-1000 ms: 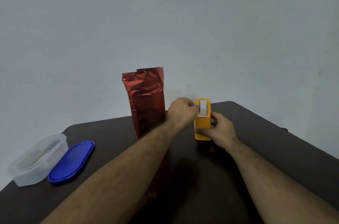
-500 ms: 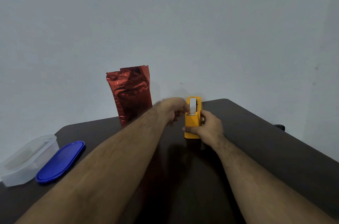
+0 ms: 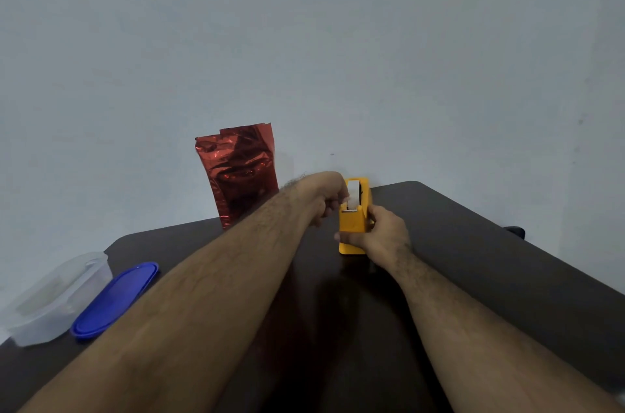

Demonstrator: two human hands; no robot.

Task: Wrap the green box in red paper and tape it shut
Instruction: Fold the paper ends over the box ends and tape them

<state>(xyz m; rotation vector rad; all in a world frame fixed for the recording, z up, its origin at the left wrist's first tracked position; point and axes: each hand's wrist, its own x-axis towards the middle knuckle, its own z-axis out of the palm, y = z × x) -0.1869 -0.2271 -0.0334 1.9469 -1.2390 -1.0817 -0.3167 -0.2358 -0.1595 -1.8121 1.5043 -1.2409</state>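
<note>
Since the earlier frames, little has been moved: the yellow tape dispenser (image 3: 353, 221) is kept at the same place on the dark table (image 3: 473, 263), and the left hand (image 3: 326, 197) has been kept at the dispenser's upper end, its wrist now bent further downward. The right hand (image 3: 378, 236) is seen wrapped around the dispenser's right side and lower body, with the thumb laid across the front face. The left hand's fingers are curled at the white tape (image 3: 353, 197) near the cutter; whether the tape end is actually pinched cannot be told, since the fingertips are hidden behind the knuckles. The box wrapped in red paper (image 3: 240, 172) is stood upright at the far edge of the table, behind the left forearm and to the left of the dispenser, apart from both hands. Its upper end is left open, with uneven foil edges projecting above. At the left edge of the table a clear plastic container (image 3: 54, 297) is placed, and a blue lid (image 3: 116, 299) is laid flat just beside it. A pale wall (image 3: 304, 40) is seen behind the table.
</note>
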